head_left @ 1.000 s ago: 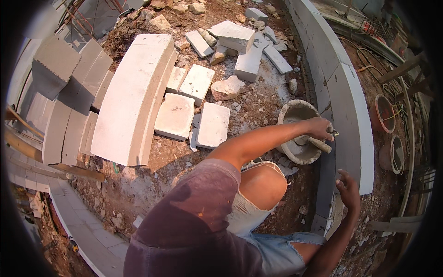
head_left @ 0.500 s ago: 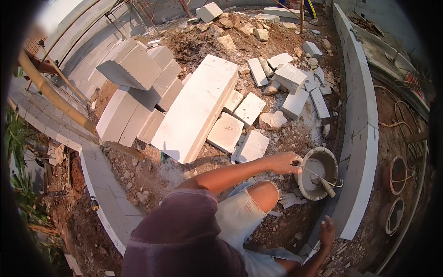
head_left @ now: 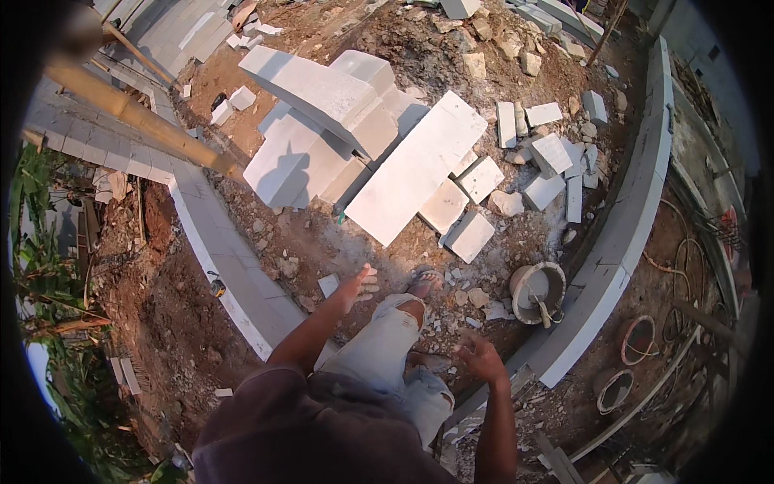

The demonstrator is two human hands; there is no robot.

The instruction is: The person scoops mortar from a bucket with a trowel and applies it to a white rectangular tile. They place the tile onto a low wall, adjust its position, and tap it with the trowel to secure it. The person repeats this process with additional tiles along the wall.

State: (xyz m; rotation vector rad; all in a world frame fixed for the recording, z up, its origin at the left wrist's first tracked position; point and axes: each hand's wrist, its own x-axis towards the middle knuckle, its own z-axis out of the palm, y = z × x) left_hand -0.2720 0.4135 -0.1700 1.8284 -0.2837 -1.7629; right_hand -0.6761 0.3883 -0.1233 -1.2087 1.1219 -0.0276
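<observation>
My left hand is stretched forward over rubble-strewn dirt, fingers spread and holding nothing. My right hand hovers lower right, also empty with fingers apart, just beside the end of a curved wall of white blocks. A grey mortar bucket with a trowel resting in it stands against that wall, to the right of both hands. My knee in torn light jeans and a sandalled foot lie between the hands.
A heap of large white blocks lies ahead, with smaller broken pieces to its right. A low white block course runs along the left, with a bamboo pole above it. Coiled hoses lie beyond the curved wall.
My left hand has let go of the trowel in the bucket and drawn back to the left, now empty. My right hand came up off the wall. The view has swung left and risen.
</observation>
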